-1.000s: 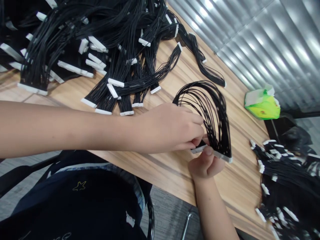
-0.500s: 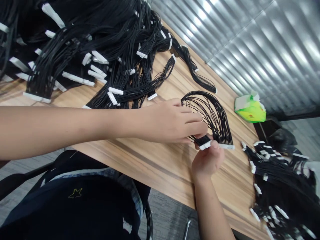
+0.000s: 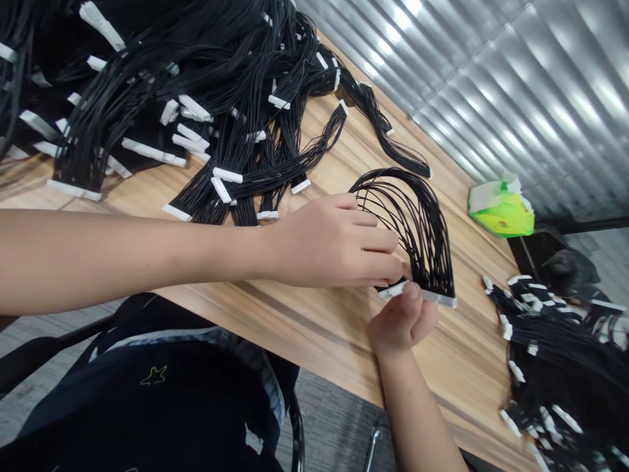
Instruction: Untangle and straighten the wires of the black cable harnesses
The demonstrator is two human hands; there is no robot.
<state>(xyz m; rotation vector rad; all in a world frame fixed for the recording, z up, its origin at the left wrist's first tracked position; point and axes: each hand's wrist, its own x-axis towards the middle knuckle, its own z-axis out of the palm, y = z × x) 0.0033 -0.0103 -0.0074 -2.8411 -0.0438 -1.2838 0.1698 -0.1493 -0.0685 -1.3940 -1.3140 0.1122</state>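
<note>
A loop of thin black wires, a harness point(image 3: 407, 223) ended by flat white plastic connectors, is held up above the wooden desk point(image 3: 457, 354), near its front edge and between two heaps. The wires are arched upward, apparently because both ends are brought together and the stiff strands bow between them. The right hand point(image 3: 403, 321) is closed in a pinch, with its thumb pressed on a white connector point(image 3: 393, 290) from below, so that the strip is kept steady. A second white connector point(image 3: 439, 298) lies just beside it, seemingly kept in line. The left hand point(image 3: 334, 242) is reached across from the left, its curled fingers point(image 3: 381, 242) laid over the wires just behind the first connector; its thumb is hidden, so whether a firm grip is closed cannot be told.

A large heap of similar black harnesses point(image 3: 147, 85) is spread toward the back left of the desk, and a smaller heap point(image 3: 545, 373) lies at its right end, by the front edge. A green-and-white packet point(image 3: 501, 210) sits by the back edge, against a ribbed metal panel point(image 3: 515, 85).
</note>
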